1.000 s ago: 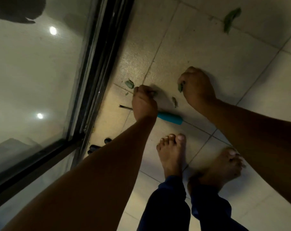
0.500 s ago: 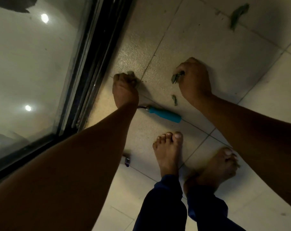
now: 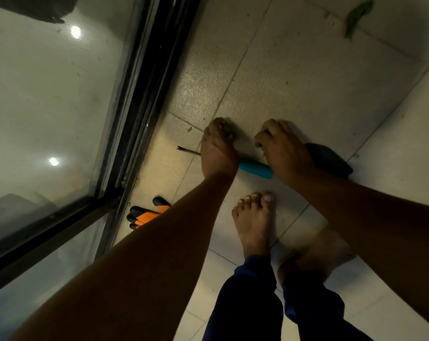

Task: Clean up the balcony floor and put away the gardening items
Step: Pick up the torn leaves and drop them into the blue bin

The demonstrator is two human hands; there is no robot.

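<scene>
Both of my hands are down at the tiled balcony floor (image 3: 294, 77). My left hand (image 3: 218, 148) is curled, with crumbled leaf scraps (image 3: 223, 129) between its fingertips. It hovers over the metal shaft of a teal-handled garden tool (image 3: 255, 168) that lies flat on the tiles. My right hand (image 3: 283, 146) is curled too, just right of the left, above the handle's end, and a small green scrap shows at its fingers. One whole green leaf (image 3: 356, 18) lies far off at the top right. A tiny leaf bit (image 3: 189, 129) sits left of my left hand.
A black sliding-door track and frame (image 3: 144, 94) runs along the left, with reflective glass (image 3: 48, 107) beyond it. Orange-and-black items (image 3: 144, 215) lie by the frame's corner. A dark object (image 3: 329, 158) shows behind my right hand. My bare feet (image 3: 255, 225) stand just below the tool.
My left hand came back right from the door track to above the tool. My right hand dropped toward the tool's handle. The small leaf near the handle is no longer on the floor.
</scene>
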